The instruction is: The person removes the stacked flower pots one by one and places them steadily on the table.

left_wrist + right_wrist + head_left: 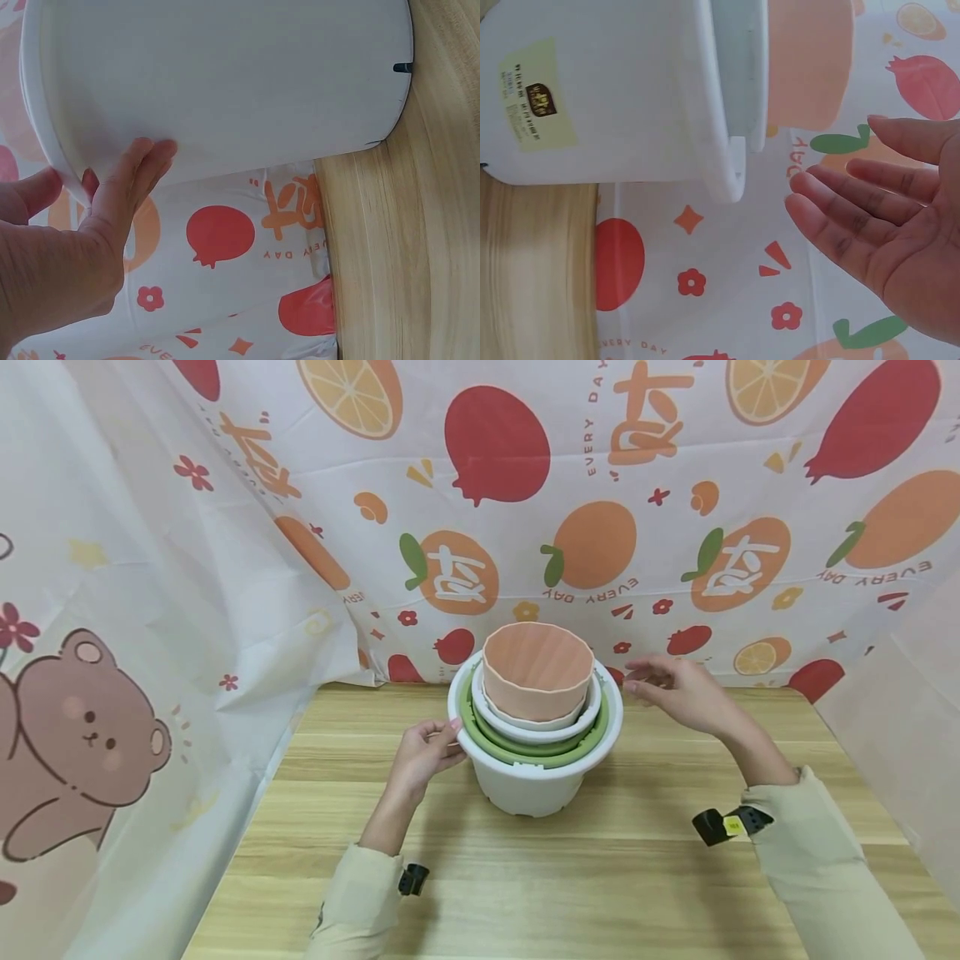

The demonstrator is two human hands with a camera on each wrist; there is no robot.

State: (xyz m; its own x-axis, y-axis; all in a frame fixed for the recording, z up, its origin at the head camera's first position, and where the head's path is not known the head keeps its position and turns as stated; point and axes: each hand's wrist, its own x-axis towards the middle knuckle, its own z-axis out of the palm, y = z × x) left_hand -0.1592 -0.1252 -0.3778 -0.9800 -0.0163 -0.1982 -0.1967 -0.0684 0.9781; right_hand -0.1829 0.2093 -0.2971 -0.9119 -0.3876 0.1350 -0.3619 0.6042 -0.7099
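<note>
White plastic outer pot (528,789) stands upright on the worktop (540,881) between the hands, holding a green pot (551,761), a smaller white pot (595,703) and, innermost, a peach pot (536,668). The left hand (426,753) pinches the outer rim; the right hand (684,692), fingers loose, holds nothing, near the opposite rim. Nesting looks done; what remains, I cannot tell.

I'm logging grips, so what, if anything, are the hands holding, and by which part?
The left hand pinches the large white pot by its rim; the right hand holds nothing.
</note>
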